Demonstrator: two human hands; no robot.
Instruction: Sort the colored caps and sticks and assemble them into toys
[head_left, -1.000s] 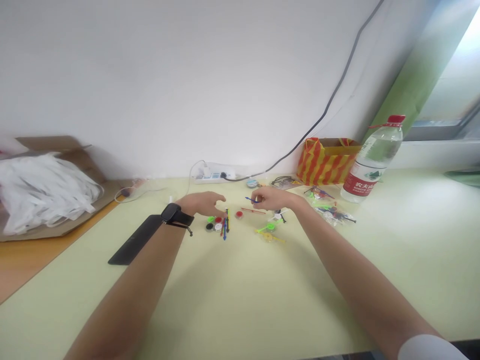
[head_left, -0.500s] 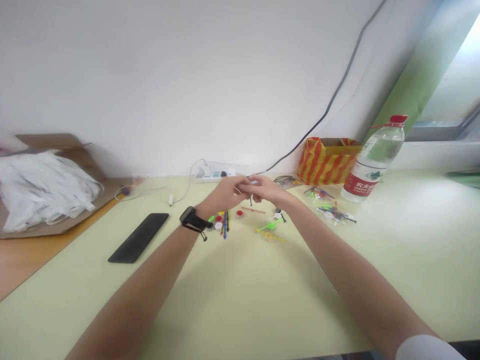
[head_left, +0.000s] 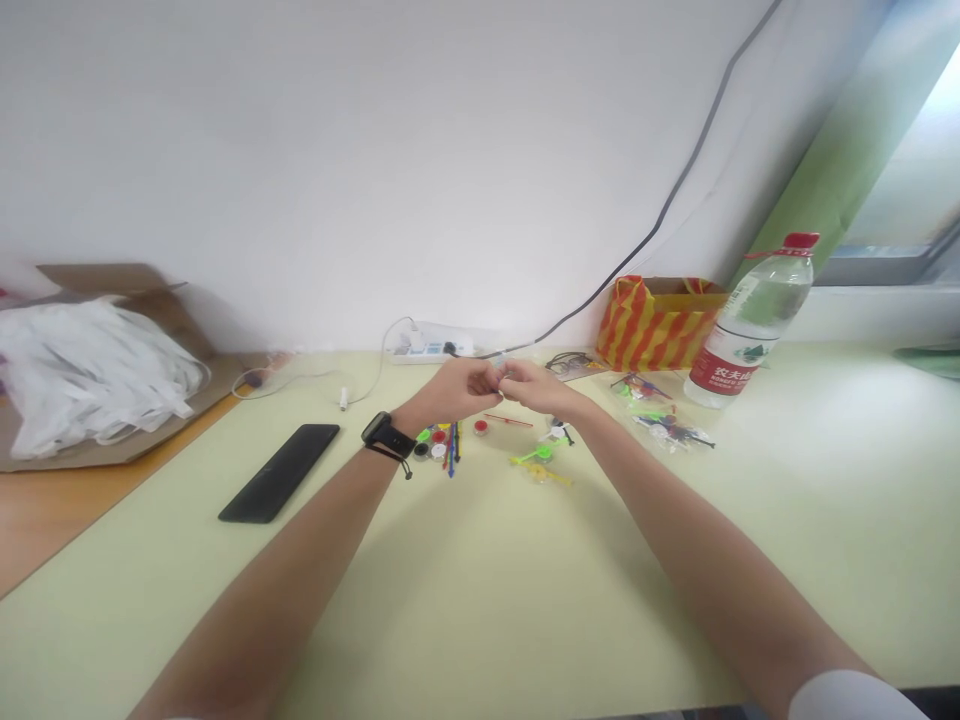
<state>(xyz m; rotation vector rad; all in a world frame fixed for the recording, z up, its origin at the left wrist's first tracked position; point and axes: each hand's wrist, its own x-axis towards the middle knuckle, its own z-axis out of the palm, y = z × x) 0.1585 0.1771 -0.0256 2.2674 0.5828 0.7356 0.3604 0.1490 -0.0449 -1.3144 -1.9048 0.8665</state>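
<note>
My left hand (head_left: 459, 388) and my right hand (head_left: 541, 386) meet over the far part of the table, fingertips pinched together. What sits between them is mostly hidden; only a pale, see-through bit shows above the fingers. Below my left hand lie small round discs in red, white, green and black, beside several thin coloured plastic arrows (head_left: 452, 450). A single red disc (head_left: 481, 428) and a thin red stick (head_left: 508, 421) are under the hands. Closer to my right forearm rest a green spinner (head_left: 543, 454) and a yellow spinner (head_left: 538, 471).
Bagged spinner parts (head_left: 667, 428) lie right of my right arm, by a water bottle (head_left: 739, 330) and a striped bag (head_left: 660, 325). A black phone-like slab (head_left: 279, 474) lies left. Behind stand a power strip (head_left: 431, 348) and a carton (head_left: 142, 455) of white strips.
My fingers have closed in tighter around what they hold. A small dark piece that hung below them is out of sight now. The things on the table stay put.
</note>
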